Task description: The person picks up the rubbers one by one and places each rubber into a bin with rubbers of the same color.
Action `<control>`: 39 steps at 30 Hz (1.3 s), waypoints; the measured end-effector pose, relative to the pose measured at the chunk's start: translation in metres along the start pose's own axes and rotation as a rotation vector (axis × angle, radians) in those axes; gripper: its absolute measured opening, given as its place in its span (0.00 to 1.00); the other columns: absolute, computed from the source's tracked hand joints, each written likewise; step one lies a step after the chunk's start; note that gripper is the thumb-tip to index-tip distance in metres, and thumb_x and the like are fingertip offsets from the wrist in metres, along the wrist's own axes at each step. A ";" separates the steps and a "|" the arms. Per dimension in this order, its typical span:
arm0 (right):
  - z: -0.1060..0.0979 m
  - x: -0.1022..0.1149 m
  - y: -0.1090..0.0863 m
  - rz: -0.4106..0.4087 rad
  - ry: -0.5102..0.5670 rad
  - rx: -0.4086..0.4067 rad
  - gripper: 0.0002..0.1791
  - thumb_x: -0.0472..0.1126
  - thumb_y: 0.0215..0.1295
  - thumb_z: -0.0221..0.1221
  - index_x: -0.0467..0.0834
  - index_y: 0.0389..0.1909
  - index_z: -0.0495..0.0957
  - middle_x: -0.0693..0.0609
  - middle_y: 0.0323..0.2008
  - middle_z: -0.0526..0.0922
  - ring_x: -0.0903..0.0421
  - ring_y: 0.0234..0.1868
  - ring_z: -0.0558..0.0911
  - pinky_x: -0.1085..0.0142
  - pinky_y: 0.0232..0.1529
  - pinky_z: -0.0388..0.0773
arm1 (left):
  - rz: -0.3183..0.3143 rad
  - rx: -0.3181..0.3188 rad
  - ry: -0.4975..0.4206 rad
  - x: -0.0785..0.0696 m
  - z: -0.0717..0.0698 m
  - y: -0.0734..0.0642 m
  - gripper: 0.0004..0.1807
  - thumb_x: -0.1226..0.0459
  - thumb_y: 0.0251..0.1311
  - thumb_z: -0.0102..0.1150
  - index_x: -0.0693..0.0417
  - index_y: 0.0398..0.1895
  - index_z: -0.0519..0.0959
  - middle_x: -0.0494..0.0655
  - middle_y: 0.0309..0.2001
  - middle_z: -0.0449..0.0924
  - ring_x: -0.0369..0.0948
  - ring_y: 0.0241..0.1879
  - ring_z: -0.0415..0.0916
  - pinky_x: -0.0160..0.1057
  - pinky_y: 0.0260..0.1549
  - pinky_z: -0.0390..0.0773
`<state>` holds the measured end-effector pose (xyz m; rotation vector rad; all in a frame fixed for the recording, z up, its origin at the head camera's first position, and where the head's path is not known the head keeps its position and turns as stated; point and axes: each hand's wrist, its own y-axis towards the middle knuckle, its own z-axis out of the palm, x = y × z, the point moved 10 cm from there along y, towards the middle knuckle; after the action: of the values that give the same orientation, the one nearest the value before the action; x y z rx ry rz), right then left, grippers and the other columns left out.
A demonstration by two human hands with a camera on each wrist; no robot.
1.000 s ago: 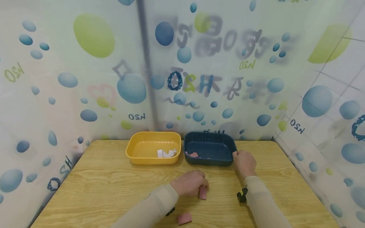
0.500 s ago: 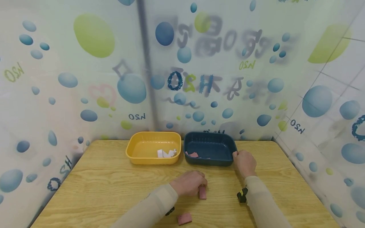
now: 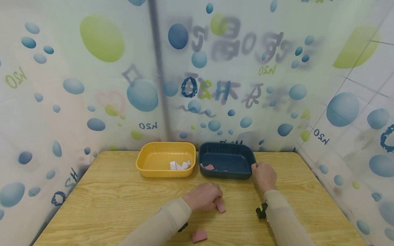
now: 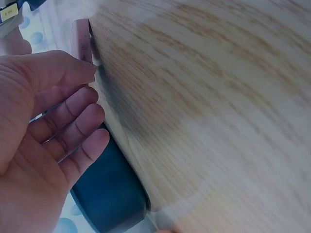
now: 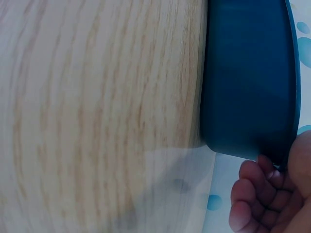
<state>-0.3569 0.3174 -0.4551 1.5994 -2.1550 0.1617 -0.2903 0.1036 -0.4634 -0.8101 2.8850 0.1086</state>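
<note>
My left hand (image 3: 204,197) pinches one end of a pink rectangular block (image 3: 220,205) between thumb and forefinger, at the middle of the table. In the left wrist view the same block (image 4: 82,41) sticks out past the thumb, while the other fingers curl loosely. A second pink block (image 3: 199,235) lies nearer the front. My right hand (image 3: 265,176) grips the right corner of the rim of a dark blue tray (image 3: 227,174); in the right wrist view the fingers (image 5: 262,187) are curled at that corner. Pink pieces (image 3: 209,167) lie inside the tray.
A yellow tray (image 3: 166,173) stands left of the blue one and has several white pieces (image 3: 178,166) in it. Both trays sit at the back edge of the wooden table (image 3: 117,198), close to a patterned wall covering (image 3: 191,130).
The pink block in my left hand has turned, its free end swinging right and slightly up. The left hand has shifted a little left. The right hand and both trays stay put.
</note>
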 end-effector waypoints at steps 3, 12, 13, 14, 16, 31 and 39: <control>0.000 0.000 0.000 -0.003 0.002 -0.004 0.26 0.40 0.73 0.46 0.48 0.10 0.57 0.56 0.13 0.53 0.57 0.17 0.54 0.65 0.19 0.51 | -0.010 -0.004 0.003 0.001 -0.001 0.000 0.07 0.67 0.58 0.68 0.43 0.30 0.84 0.33 0.30 0.76 0.29 0.28 0.69 0.26 0.31 0.72; -0.001 0.001 -0.001 -0.013 -0.001 -0.012 0.27 0.40 0.72 0.46 0.48 0.09 0.57 0.56 0.13 0.53 0.57 0.16 0.55 0.65 0.18 0.52 | -0.007 -0.027 -0.005 0.002 -0.004 0.001 0.07 0.69 0.56 0.68 0.45 0.28 0.82 0.33 0.28 0.69 0.31 0.26 0.66 0.26 0.28 0.66; -0.001 0.001 -0.001 -0.012 -0.002 -0.011 0.27 0.40 0.72 0.46 0.48 0.09 0.58 0.56 0.13 0.54 0.57 0.16 0.55 0.65 0.18 0.52 | -0.009 -0.026 -0.002 0.003 -0.004 0.001 0.07 0.68 0.56 0.68 0.45 0.28 0.82 0.33 0.27 0.68 0.31 0.26 0.66 0.27 0.28 0.66; -0.001 0.001 -0.001 -0.011 -0.001 -0.011 0.27 0.40 0.72 0.46 0.48 0.09 0.58 0.55 0.13 0.53 0.57 0.16 0.55 0.65 0.18 0.52 | -0.011 -0.028 0.001 0.003 -0.004 0.002 0.07 0.68 0.55 0.68 0.46 0.27 0.82 0.34 0.27 0.68 0.31 0.26 0.65 0.27 0.27 0.65; -0.001 0.002 -0.001 -0.010 0.000 -0.010 0.26 0.40 0.72 0.46 0.47 0.09 0.58 0.55 0.13 0.53 0.57 0.16 0.55 0.65 0.18 0.52 | -0.025 -0.022 0.008 0.004 -0.005 0.002 0.06 0.68 0.54 0.68 0.46 0.26 0.82 0.34 0.27 0.67 0.32 0.26 0.65 0.27 0.27 0.64; 0.000 0.000 0.000 -0.007 0.001 -0.002 0.26 0.40 0.72 0.46 0.48 0.09 0.58 0.55 0.13 0.54 0.56 0.17 0.55 0.65 0.19 0.53 | 0.004 -0.126 0.063 0.004 -0.016 0.004 0.08 0.63 0.58 0.71 0.46 0.25 0.81 0.36 0.29 0.73 0.32 0.30 0.68 0.26 0.30 0.68; -0.001 0.000 0.000 -0.007 0.003 -0.002 0.26 0.40 0.72 0.46 0.48 0.09 0.58 0.55 0.13 0.54 0.56 0.17 0.55 0.65 0.19 0.52 | 0.025 -0.216 0.124 0.002 -0.025 0.002 0.07 0.60 0.59 0.72 0.47 0.26 0.83 0.36 0.28 0.73 0.32 0.29 0.68 0.25 0.30 0.69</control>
<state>-0.3566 0.3174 -0.4544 1.6042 -2.1463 0.1597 -0.2966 0.1018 -0.4390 -0.8434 3.0382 0.3920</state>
